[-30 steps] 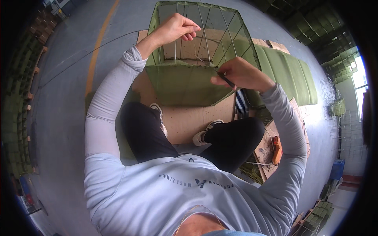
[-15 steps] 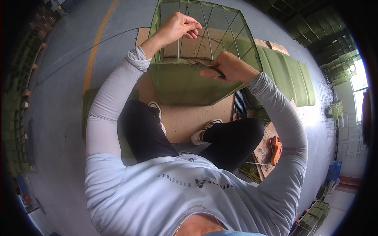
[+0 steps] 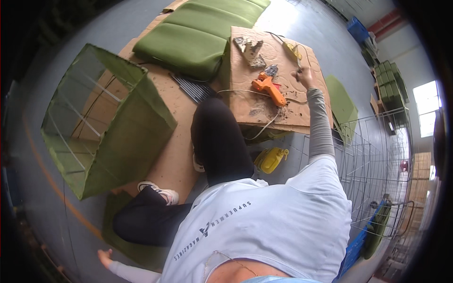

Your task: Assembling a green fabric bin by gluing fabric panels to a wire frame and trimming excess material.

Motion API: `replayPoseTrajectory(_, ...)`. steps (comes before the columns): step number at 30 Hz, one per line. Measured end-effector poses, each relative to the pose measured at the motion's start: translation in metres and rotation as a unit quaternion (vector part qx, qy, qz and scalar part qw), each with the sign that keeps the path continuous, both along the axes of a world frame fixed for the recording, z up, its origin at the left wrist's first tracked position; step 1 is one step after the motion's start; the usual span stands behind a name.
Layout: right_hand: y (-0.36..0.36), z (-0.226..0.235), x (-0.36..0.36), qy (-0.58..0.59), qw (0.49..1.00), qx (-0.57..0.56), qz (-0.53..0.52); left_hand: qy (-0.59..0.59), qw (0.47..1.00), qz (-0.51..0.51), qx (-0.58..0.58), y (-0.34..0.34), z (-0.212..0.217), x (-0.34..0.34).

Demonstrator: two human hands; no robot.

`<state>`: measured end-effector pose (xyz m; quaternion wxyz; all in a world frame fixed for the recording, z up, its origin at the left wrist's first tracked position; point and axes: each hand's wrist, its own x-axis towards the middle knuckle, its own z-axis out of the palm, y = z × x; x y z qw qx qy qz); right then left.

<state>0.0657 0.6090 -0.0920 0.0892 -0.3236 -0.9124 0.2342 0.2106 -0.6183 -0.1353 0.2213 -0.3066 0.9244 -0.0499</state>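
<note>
My right hand [image 3: 306, 78] is over the far right of a cardboard-topped stand [image 3: 292, 111], its fingers closed round the small dark handle of the scissors [image 3: 299, 70]; much of them is hidden. Just beyond lies a yellow-handled tool [image 3: 293, 51] with a cord. An orange glue gun [image 3: 270, 88] rests on the cardboard, its nozzle end dark and smeared. Low at the left, my left hand [image 3: 104, 258] is held out with fingers apart and nothing in it. The wire frame covered in green mesh fabric [image 3: 127, 137] stands at the left, touched by neither hand.
Folded green padded fabric [image 3: 188, 40] lies beyond my knees, beside dark thin rods [image 3: 192, 88]. A stained crumpled piece [image 3: 251, 51] is on the stand. A yellow bottle [image 3: 271, 160] sits below it. A wire cage [image 3: 373, 165] stands at the right.
I have turned right. My right hand has gone from the mesh-covered frame to the cardboard stand with the scissors. My left hand has left the frame, opened and dropped low at the left.
</note>
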Motion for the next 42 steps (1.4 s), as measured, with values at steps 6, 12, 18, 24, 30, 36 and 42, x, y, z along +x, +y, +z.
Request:
replayPoseTrajectory(6, 0.116, -0.064, 0.101, -0.218, 0.964, 0.100, -0.113, 0.060, 0.980, 0.121, 0.146, 0.206, 0.027, -0.086)
replayPoseTrajectory(12, 0.115, -0.073, 0.057, -0.075, 0.968, 0.228, -0.068, 0.161, 0.967, -0.169, 0.104, 0.191, 0.062, -0.152)
replayPoseTrajectory(18, -0.008, -0.041, 0.037, 0.032, 0.980, 0.147, 0.128, 0.638, 0.727, -0.214, 0.137, 0.374, 0.124, -0.186)
replayPoseTrajectory(24, -0.100, -0.054, 0.024, -0.065, 0.946, 0.291, 0.129, 0.602, 0.680, -0.403, 0.111, 0.447, 0.131, -0.188)
replayPoseTrajectory(30, -0.066, -0.076, 0.020, -0.069, 0.941, 0.303, 0.135, 0.587, 0.685, -0.423, 0.084, 0.464, 0.127, -0.196)
replayPoseTrajectory(36, -0.054, -0.052, 0.017, -0.044, 0.978, 0.175, 0.104, 0.586, 0.689, -0.419, 0.074, 0.477, 0.134, -0.206)
replayPoseTrajectory(42, -0.014, -0.053, 0.028, 0.268, 0.897, -0.349, 0.030, 0.551, 0.737, -0.377, 0.104, 0.518, 0.134, -0.203)
